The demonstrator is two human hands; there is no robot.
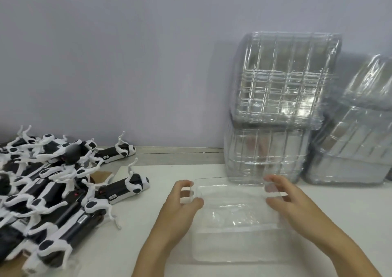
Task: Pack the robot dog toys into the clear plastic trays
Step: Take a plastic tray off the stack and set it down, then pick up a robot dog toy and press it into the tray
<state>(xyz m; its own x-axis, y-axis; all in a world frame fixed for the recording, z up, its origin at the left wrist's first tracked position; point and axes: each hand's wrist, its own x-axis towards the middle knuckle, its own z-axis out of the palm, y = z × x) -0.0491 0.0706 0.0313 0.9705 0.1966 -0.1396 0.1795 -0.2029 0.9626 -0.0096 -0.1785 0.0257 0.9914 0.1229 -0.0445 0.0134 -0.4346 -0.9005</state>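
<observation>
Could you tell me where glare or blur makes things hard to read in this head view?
Head view: glare streaks the stacked clear trays; the clear tray both hands hold nearly vanishes against the white table; wide-angle bending at the edges; toy pile slightly soft.

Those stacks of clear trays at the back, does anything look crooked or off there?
Yes. The upper tray stack sits tilted on the lower stack, overhanging to the right toward a third stack, which also leans. Nothing looks broken. The tray between the left hand and right hand lies flat and empty.
</observation>
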